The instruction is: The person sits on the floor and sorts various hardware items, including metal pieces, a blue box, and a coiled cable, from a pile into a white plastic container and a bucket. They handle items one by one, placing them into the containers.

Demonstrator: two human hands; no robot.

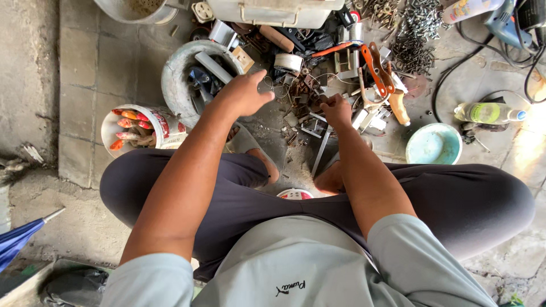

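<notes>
I squat over a heap of tools and scrap metal (318, 68) on a concrete floor. My left hand (243, 94) hovers above the heap's left side with fingers spread and nothing in it, close to a grey tub (173, 74) of parts. My right hand (336, 110) is curled over small metal pieces in the heap's middle; I cannot tell whether it grips one. A thin metal bar (320, 152) lies just below it, pointing toward my feet.
A can (139, 129) of red-handled tools stands at left. Orange pliers (376, 67), a pile of screws (412, 37), a pale green bowl (433, 145), a plastic bottle (489, 112) and a power drill (509, 23) with black cable lie to the right. A blue umbrella (20, 239) lies at bottom left.
</notes>
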